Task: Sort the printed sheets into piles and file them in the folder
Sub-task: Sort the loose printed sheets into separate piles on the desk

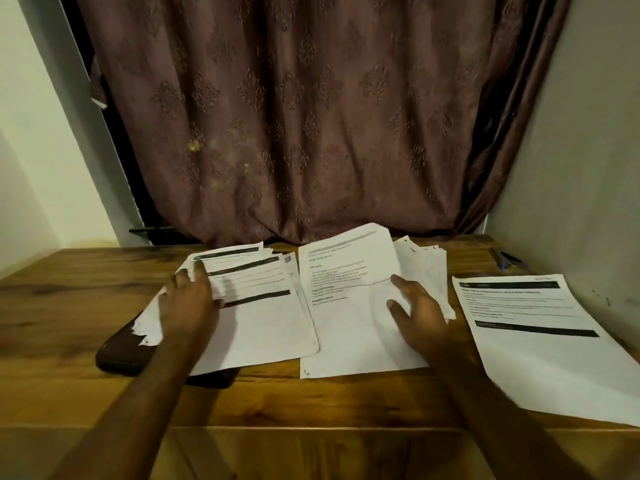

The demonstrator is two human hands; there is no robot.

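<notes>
I see the left hand (188, 299) with its fingers (198, 271) straight and spread, resting flat on a fanned stack of white printed sheets with black header bars (242, 271). The right hand (420, 311) lies with fingers (398, 284) extended and relaxed on the creased white printed sheet (346, 306) in the middle, gripping nothing; that sheet's far edge curls upward. Beneath it, toward the right, I make out a second fanned pile of white sheets (429, 265).

Under the left stack sits a dark brown flat folder (121, 355), its near left corner showing. Well apart to the right lies a single white printed sheet with two black bars (540, 341), tilted, its near corner reaching the bench edge.

All of this rests on a warm brown wooden bench (69, 306) with visible grain. At the far right corner I see a dark blue pen (509, 259). Behind the bench hangs a brownish-mauve patterned curtain (311, 116), flanked by pale walls (588, 150).
</notes>
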